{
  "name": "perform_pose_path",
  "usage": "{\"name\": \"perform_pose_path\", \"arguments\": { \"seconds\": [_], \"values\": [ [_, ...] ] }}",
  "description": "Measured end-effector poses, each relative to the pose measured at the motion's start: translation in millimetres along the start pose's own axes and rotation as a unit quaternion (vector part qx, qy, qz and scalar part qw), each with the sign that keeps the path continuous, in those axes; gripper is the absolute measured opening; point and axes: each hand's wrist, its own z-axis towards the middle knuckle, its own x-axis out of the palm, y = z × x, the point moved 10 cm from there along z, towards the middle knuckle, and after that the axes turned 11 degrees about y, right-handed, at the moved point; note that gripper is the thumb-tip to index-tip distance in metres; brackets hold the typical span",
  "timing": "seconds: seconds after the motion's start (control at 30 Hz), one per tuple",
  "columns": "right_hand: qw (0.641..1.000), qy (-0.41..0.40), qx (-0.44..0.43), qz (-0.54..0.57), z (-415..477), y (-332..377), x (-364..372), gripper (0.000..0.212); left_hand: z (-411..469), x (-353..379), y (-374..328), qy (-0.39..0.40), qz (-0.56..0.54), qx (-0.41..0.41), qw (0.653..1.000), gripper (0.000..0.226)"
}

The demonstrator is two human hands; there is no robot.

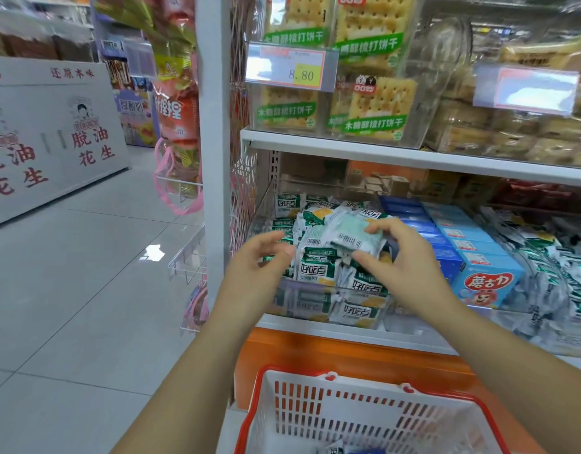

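Note:
My right hand (402,257) pinches a small green-and-white snack packet (354,235), barcode side up, over a clear bin (302,301) heaped with the same packets (318,267) on the lower shelf. My left hand (259,257) hovers just left of the heap with fingers loosely curled, holding nothing. A white shopping basket with a red rim (364,414) sits below my arms; a bit of packaging shows at its bottom edge.
Blue boxes (479,260) stand right of the bin, and more silver-green packets (551,257) lie beyond them. Cracker packs (374,103) fill the shelf above, with a price tag (290,67) reading 8.80. A white upright post (215,158) and tiled aisle floor (86,257) lie left.

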Motion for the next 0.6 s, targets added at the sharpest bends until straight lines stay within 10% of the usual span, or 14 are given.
{"name": "perform_pose_path", "arguments": {
  "seconds": [0.27, 0.6],
  "values": [
    [0.985, 0.031, 0.062, -0.161, 67, -47, -6, 0.038, 5, -54, 15, -0.153, 0.005, 0.004, 0.988, 0.019],
    [0.959, 0.079, -0.087, -0.257, 86, 28, 17, 0.039, 24, -73, 42, -0.103, -0.013, -0.037, 0.994, 0.016]
  ]
}}
